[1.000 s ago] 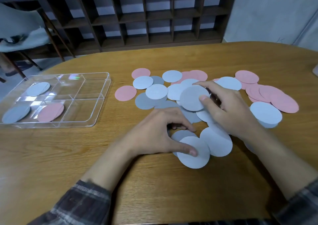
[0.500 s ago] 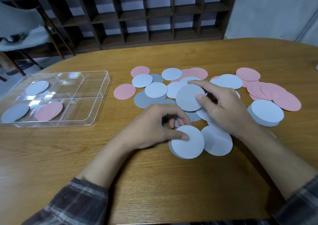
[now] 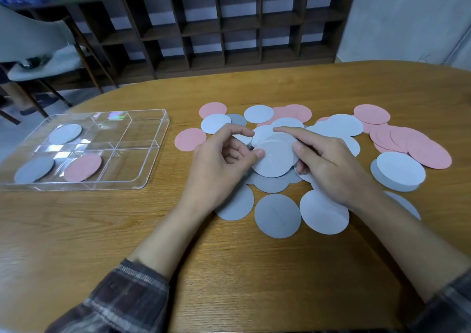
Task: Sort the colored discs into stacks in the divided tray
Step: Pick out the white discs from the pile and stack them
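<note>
Tray [image 3: 153, 139]: clear plastic, divided, flat on the wooden table [image 3: 102, 230]. Three discs lie inside, each in its own compartment:
- a light blue-grey disc [image 3: 65, 133] at the tray's far left
- a dark grey disc [image 3: 34, 170] at its near left
- a pink disc [image 3: 82, 167] in the compartment just right of the dark grey one

Loose discs [image 3: 258, 114]: pale, grey and pink, spread overlapping on the table to the right of the tray and apart from it. A single pink one [image 3: 190, 139] lies nearest the tray's right wall.

Pale disc [image 3: 274, 159]: raised over the spread, right of the tray, gripped by both hands. Further pale edges show behind it; how many cannot be told.

Left hand [image 3: 221, 162]: on the side of the pale disc that faces the tray. The fingers are curled, and the thumb tip presses on the disc's edge, pinching it.

Right hand [image 3: 328, 164]: on the disc's side away from the tray. The thumb lies on its face, the index finger stretches along its far edge, and the other fingers are tucked beneath.

Pink cluster [image 3: 413, 146]: overlapping pink discs, the group farthest right of the tray.

Pale stack [image 3: 398, 170]: a short pile, just nearer than the pink cluster.

Three grey discs [image 3: 277, 215]: flat on the table, right of the tray, on the near side of the hands.

Shelf unit [image 3: 229, 26] and chair [image 3: 38, 52]: beyond the table, behind the tray.
</note>
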Tool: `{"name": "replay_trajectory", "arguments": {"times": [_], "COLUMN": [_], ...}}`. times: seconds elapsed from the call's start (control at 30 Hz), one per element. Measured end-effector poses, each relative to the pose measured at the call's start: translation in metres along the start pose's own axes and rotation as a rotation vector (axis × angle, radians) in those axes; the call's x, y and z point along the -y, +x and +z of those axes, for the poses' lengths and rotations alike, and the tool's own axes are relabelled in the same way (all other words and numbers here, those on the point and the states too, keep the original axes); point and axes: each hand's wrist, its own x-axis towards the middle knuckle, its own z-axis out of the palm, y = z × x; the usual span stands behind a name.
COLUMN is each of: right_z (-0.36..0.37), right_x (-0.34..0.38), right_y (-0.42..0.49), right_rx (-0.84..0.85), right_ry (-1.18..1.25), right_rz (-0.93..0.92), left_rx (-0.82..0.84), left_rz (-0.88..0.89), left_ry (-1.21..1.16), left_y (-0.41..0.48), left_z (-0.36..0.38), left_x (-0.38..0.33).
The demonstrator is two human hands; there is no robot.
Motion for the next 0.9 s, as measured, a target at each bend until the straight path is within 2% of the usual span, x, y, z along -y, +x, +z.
{"name": "replay_trajectory", "arguments": {"times": [0.13,0.4,0.57,0.7,0.9], "right_z": [0.002,0.011,0.012,0.009,-0.003], "right_x": [-0.002,-0.003,-0.006,-0.005,-0.005], "right_y": [0.0,-0.001,0.002,-0.001,-0.004], "right_rx": [0.015,0.02,0.003,0.003,0.008], "right_ry": [-0.022,-0.217,-0.307,-0.305,-0.224], "right_rz": [-0.017,-0.123,-0.137,-0.128,-0.091], "left_rx": [-0.079,-0.117,-0.135,-0.138,-0.073], "left_rz": [0.052,0.063,0.277,0.356,0.343], "left_ry": [0.128,0.163,0.355,0.479,0.427], "left_y": [0.0,-0.002,-0.005,-0.005,-0.007], "left_z": [0.003,0.004,0.011,0.014,0.01], "left_x": [0.001,0.001,0.006,0.011,0.008]}}
